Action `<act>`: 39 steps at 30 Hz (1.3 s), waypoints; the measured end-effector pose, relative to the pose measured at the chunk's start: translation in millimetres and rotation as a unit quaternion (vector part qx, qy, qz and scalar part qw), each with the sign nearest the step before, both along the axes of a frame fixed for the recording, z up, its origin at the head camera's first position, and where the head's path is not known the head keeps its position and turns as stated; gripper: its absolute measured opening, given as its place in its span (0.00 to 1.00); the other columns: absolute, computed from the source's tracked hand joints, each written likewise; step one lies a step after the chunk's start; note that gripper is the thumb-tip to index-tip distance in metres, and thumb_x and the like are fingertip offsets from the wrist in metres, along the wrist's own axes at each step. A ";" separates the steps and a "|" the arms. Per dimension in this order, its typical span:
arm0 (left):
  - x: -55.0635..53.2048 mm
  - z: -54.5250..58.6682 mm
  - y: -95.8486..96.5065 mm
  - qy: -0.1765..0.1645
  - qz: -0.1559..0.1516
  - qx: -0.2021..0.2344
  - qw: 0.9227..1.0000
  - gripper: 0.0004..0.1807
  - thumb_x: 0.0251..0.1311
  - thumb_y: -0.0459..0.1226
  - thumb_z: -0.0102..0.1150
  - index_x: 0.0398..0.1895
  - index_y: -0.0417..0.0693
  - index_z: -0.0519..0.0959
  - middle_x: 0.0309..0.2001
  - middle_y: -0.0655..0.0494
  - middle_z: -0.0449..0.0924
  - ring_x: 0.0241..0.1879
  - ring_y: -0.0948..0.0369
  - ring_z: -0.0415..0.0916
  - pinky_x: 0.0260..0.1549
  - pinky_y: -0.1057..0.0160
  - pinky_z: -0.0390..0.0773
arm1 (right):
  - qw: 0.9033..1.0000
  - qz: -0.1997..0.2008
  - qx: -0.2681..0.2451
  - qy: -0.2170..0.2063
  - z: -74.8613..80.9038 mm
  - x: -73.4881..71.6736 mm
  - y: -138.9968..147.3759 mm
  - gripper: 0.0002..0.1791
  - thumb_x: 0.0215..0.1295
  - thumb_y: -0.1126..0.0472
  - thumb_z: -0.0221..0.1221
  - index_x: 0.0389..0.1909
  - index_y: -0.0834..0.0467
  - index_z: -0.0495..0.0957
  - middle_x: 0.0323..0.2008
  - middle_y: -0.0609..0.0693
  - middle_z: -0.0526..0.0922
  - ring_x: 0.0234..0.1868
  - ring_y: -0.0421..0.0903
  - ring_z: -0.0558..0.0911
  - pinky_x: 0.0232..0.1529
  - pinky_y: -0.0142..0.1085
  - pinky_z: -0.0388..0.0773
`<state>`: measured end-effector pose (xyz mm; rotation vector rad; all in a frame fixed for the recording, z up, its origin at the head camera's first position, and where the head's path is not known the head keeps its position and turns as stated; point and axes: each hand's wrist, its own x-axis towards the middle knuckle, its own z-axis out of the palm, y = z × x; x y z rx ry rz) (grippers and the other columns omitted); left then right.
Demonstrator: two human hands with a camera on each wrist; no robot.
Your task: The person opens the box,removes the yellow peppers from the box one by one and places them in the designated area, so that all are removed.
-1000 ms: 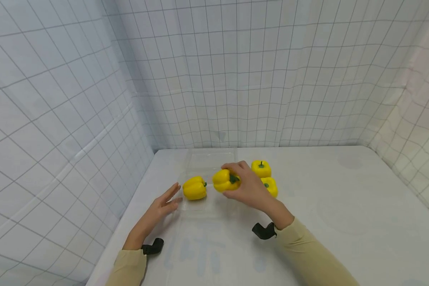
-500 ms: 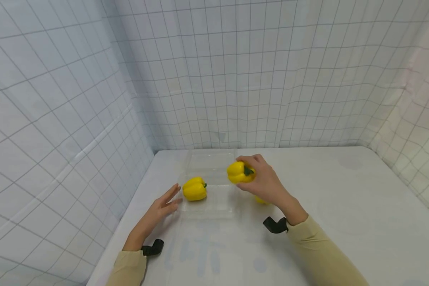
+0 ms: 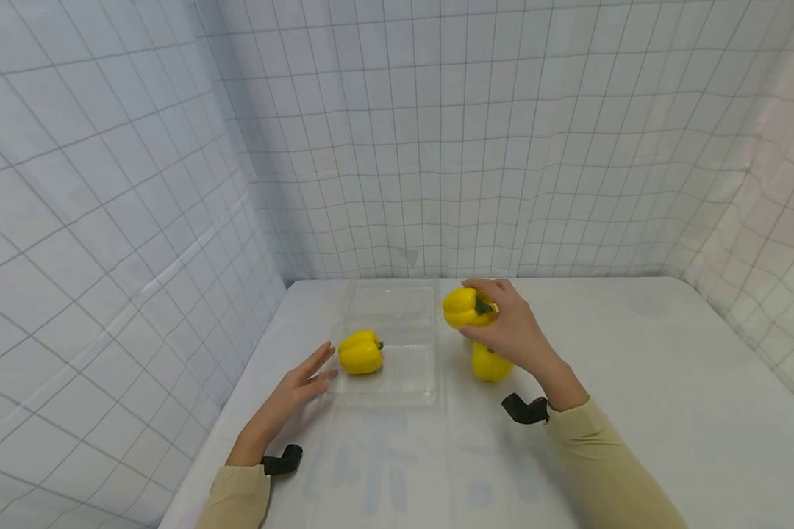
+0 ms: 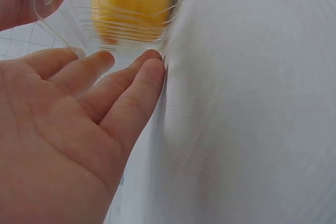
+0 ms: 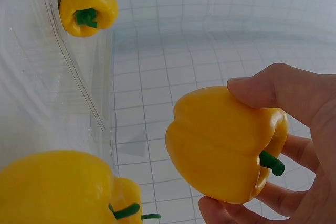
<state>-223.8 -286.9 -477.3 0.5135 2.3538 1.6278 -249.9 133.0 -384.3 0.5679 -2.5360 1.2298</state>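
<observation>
My right hand (image 3: 512,323) pinches a yellow bell pepper (image 3: 463,308) with a green stem between thumb and fingers, right of the clear plastic container (image 3: 410,397). In the right wrist view this held pepper (image 5: 220,145) hangs in the air. Another yellow bell pepper (image 3: 360,353) lies on its side in the left part of the container. At the container's left wall rests my left hand (image 3: 298,386), fingers extended. The left wrist view has those fingers (image 4: 131,98) right at the clear wall, the pepper (image 4: 134,6) showing through it.
Below the right hand a yellow pepper (image 3: 492,364) sits on the white table (image 3: 609,411); one more pepper (image 5: 127,192) shows behind it in the right wrist view. The container's clear lid (image 3: 390,297) lies folded back behind. Gridded white curtains (image 3: 397,147) enclose the table.
My right hand has carried its pepper from over the container to the right and back, over the table peppers. The left hand and the pepper in the container have stayed put.
</observation>
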 end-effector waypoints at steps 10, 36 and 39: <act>1.5 -0.6 -0.4 -0.001 -0.001 0.006 1.000 0.38 0.77 0.38 0.48 0.83 0.54 0.43 0.80 0.50 0.44 0.72 0.44 0.61 0.64 0.34 0.61 | 1.000 -0.029 -0.005 0.004 4.9 -5.9 23.0 0.41 0.56 0.54 0.74 0.70 0.43 0.69 0.59 0.54 0.69 0.54 0.54 0.74 0.51 0.50 0.77; 3.1 3.5 2.5 -0.002 0.002 0.004 1.000 0.37 0.77 0.38 0.48 0.82 0.60 0.44 0.80 0.53 0.45 0.71 0.46 0.62 0.64 0.35 0.62 | 0.994 -0.107 0.008 -0.007 -5.9 -23.3 67.7 0.40 0.59 0.59 0.72 0.72 0.49 0.66 0.66 0.58 0.68 0.61 0.60 0.71 0.60 0.60 0.71; 3.4 3.9 2.6 -0.002 0.003 0.004 1.000 0.37 0.77 0.38 0.48 0.82 0.63 0.45 0.80 0.53 0.45 0.71 0.46 0.62 0.65 0.35 0.61 | 0.994 -0.113 0.010 -0.011 -8.0 -24.5 71.3 0.40 0.59 0.58 0.72 0.72 0.49 0.66 0.66 0.58 0.69 0.61 0.59 0.71 0.60 0.60 0.71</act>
